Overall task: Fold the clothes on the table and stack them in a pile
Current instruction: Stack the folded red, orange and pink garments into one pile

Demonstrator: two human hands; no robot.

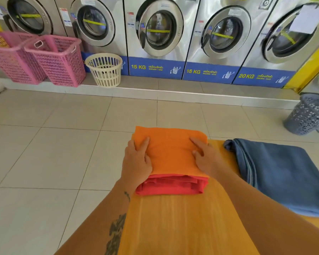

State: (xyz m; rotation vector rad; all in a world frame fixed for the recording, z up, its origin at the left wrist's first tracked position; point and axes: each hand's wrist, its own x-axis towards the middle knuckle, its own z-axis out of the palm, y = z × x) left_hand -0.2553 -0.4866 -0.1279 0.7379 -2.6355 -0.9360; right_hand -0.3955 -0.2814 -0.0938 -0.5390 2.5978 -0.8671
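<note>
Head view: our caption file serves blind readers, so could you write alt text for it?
Left hand and right hand press flat on a folded orange cloth stacked on a folded red cloth on a yellow table. A blue garment lies beside them; washing machines stand behind.

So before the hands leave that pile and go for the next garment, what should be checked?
1. Folded orange cloth sits on the folded red cloth: ok.
2. Edges line up: not ok, red sticks out at the near side.
3. Left hand and right hand lie flat on the orange cloth: ok.
4. Pile fully on the yellow wooden table: cannot tell, the far edge is hidden.
5. Blue cloth lies apart from the pile: ok.
</note>
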